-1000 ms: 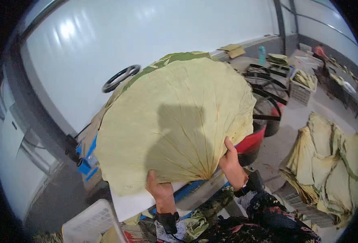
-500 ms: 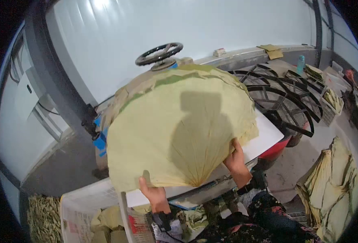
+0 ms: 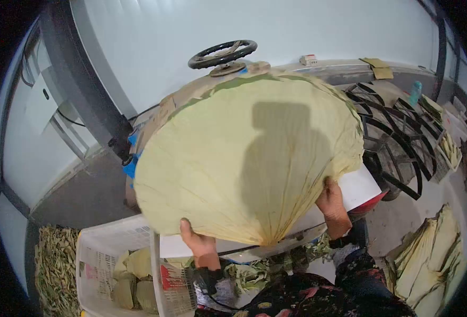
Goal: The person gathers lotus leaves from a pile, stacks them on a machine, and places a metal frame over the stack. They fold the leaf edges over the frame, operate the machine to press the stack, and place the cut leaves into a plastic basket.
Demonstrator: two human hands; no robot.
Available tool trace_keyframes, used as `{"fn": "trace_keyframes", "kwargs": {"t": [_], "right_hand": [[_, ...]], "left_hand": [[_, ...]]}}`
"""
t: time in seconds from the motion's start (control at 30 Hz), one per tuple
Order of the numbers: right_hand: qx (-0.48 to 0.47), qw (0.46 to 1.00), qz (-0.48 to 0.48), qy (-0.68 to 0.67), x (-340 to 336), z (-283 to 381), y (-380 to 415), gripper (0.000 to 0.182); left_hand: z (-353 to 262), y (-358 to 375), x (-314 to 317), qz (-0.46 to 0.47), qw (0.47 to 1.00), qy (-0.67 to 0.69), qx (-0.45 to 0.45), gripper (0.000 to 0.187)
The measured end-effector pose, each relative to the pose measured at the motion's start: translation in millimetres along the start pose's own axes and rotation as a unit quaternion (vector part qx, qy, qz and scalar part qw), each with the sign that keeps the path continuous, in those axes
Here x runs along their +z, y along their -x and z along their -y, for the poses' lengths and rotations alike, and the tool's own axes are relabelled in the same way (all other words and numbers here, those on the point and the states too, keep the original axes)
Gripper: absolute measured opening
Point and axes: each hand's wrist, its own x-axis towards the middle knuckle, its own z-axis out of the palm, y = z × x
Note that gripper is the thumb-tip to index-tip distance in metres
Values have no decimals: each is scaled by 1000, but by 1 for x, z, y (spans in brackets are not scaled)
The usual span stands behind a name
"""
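A broad, pale yellow-green lotus leaf [image 3: 201, 153], fan-shaped with veins meeting at its lower point, spreads across the middle of the head view. My left hand [image 3: 199, 245] grips its lower left edge, thumb on top and the fingers hidden beneath. On the lower right edge my right hand [image 3: 332, 203] pinches the leaf in the same way. A dark shadow falls over its right half. Under the leaf shows part of a white board [image 3: 357, 187], and most of the round machine top is covered.
A black handwheel [image 3: 223, 55] rises behind the leaf. Black metal frames [image 3: 397, 137] lie at the right. Below them stand stacked folded leaves [image 3: 429, 259]. A white crate [image 3: 117, 232] with cut leaf pieces [image 3: 135, 280] is at lower left, beside a heap of leaf scraps [image 3: 56, 269].
Both hands still hold the leaf. Its right side and my right hand have shifted right, and the leaf appears larger and spread wider. The camera view has shifted slightly.
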Motion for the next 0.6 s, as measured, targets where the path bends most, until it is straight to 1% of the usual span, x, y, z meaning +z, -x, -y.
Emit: {"fn": "trace_keyframes", "kwargs": {"t": [0.03, 0.07, 0.1, 0.13, 0.17, 0.2, 0.23, 0.27, 0.3, 0.33, 0.37, 0.4, 0.43, 0.5, 0.57, 0.6], "right_hand": [[-32, 990, 84, 110, -21, -8, -2, 53], [-4, 996, 81, -31, -4, -2, 9, 52], [-3, 996, 89, -30, -6, -8, 9, 52], [-13, 991, 73, -109, -8, -15, 10, 53], [-20, 981, 55, -187, -3, -17, 12, 53], [2, 987, 22, -162, 0, -14, 13, 55], [8, 986, 25, -163, 5, -11, 11, 55], [-7, 994, 22, -109, 9, -10, 7, 57], [-24, 998, 19, -54, 15, -7, 2, 58], [-23, 998, 26, -53, 22, -3, -3, 58], [-10, 997, -22, -79, 31, 0, -6, 59], [2, 992, -73, -104, 37, 4, -6, 61], [4, 992, -73, -103, 41, 9, -7, 61], [-10, 999, -23, -27, 50, 20, -6, 64], [-19, 999, -20, -26, 57, 30, -2, 64], [-28, 999, -18, -27, 59, 32, -1, 63]], "left_hand": [[8, 3, -11, -40, 999, 11, -4, 51], [20, 4, -21, -40, 999, 14, 3, 51], [33, 6, -29, -31, 998, 57, -3, 51], [42, 6, -37, -26, 995, 98, -11, 51], [47, 4, -40, -31, 995, 99, -6, 51], [49, 2, -44, -31, 990, 133, -28, 52], [50, -1, -47, -29, 984, 167, -49, 52], [49, -4, -40, -31, 984, 168, -42, 52], [49, -8, -26, -58, 988, 136, -46, 54], [47, -13, -13, -84, 990, 105, -52, 55], [43, -17, -3, -84, 989, 107, -49, 55], [39, -18, 6, -50, 994, 81, -47, 56], [35, -18, 14, -18, 997, 54, -46, 57], [20, -14, 40, -20, 998, 38, -45, 57], [13, -12, 47, -18, 999, 23, -41, 58], [9, -11, 47, -4, 999, 28, -25, 58]]}}
